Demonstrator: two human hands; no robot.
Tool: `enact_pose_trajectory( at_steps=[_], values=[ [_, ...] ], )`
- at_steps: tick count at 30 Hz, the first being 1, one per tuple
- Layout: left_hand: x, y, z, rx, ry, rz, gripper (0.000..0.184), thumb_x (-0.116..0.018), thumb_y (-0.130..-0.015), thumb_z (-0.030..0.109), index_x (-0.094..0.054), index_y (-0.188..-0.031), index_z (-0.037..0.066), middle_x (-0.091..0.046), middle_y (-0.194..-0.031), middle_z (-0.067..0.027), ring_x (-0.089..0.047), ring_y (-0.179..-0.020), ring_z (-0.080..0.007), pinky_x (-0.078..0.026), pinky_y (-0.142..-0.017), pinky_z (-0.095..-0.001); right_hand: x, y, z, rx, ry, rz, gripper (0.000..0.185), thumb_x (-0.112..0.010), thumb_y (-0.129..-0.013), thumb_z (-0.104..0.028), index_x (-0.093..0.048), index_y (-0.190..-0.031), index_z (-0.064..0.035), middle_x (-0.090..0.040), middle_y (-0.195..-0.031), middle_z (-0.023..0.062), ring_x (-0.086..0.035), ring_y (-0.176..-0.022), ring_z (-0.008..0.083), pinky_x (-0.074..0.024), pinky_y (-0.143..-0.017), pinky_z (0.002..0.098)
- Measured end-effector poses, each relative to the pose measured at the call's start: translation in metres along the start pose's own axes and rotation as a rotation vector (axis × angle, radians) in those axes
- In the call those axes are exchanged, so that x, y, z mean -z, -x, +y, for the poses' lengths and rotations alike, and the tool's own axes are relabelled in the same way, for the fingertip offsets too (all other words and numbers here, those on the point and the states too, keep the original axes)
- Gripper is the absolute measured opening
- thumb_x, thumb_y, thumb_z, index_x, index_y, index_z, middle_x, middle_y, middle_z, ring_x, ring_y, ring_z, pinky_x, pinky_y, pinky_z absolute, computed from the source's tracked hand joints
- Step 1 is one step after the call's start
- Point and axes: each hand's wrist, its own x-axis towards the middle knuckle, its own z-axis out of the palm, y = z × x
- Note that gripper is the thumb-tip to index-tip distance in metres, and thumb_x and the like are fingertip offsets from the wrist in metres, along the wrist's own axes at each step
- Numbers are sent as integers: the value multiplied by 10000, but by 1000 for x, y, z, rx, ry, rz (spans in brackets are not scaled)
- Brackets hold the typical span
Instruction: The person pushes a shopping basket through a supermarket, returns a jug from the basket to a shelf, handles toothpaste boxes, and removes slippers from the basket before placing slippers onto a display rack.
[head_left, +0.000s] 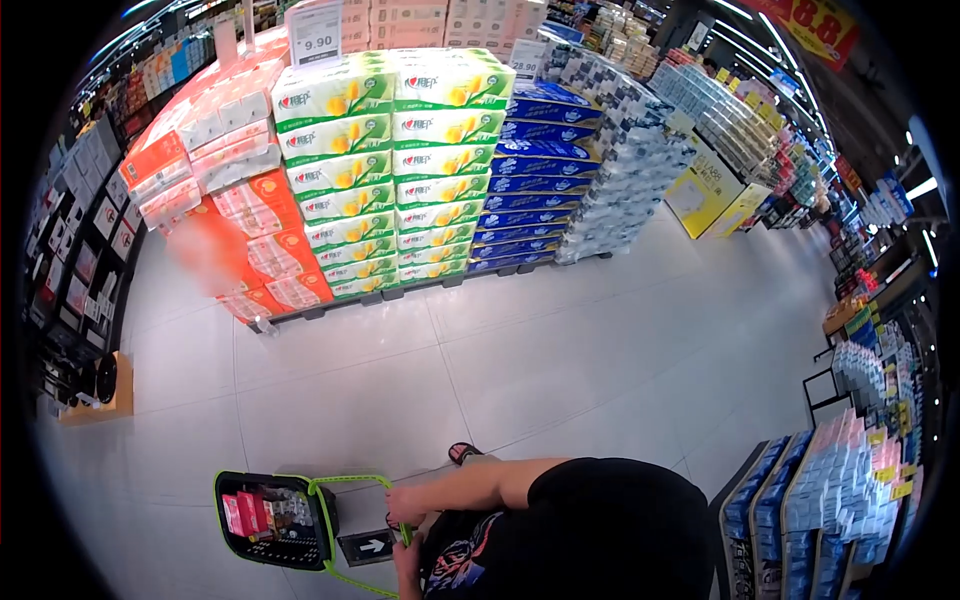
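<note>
My right hand, at the end of a bare forearm, is wrapped round the green handle of a shopping basket. Just below it in view, my left hand is closed on the same handle. The black basket with a green rim stands to the left of my hands. Inside it lie red packages and some clear-wrapped items that are too small to make out.
Stacked tissue packs in green, blue and orange form a long display ahead. A yellow box stands farther right. Shelves line the left; blue-and-white packs stand at lower right.
</note>
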Motion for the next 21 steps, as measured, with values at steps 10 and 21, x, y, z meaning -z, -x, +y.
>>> enact_pose_trajectory(
  at_steps=[10,21],
  values=[
    [-138,22,32,241,-316,220,553,-665,-742,529,-682,-808,-20,-656,-769,-251,-652,-810,-421,-492,-698,-476,-6,114,42,122,-143,-219,168,-643,-659,-141,-713,-802,-89,-692,-777,123,-675,-786,321,-527,-743,433],
    [-282,67,77,265,-257,356,409,-644,-750,477,-683,-946,120,-679,-944,-162,-643,-901,-347,-505,-787,-464,-30,212,69,343,47,-481,297,-607,-746,-300,-704,-890,-59,-695,-873,160,-680,-853,314,-533,-756,431]
  ],
)
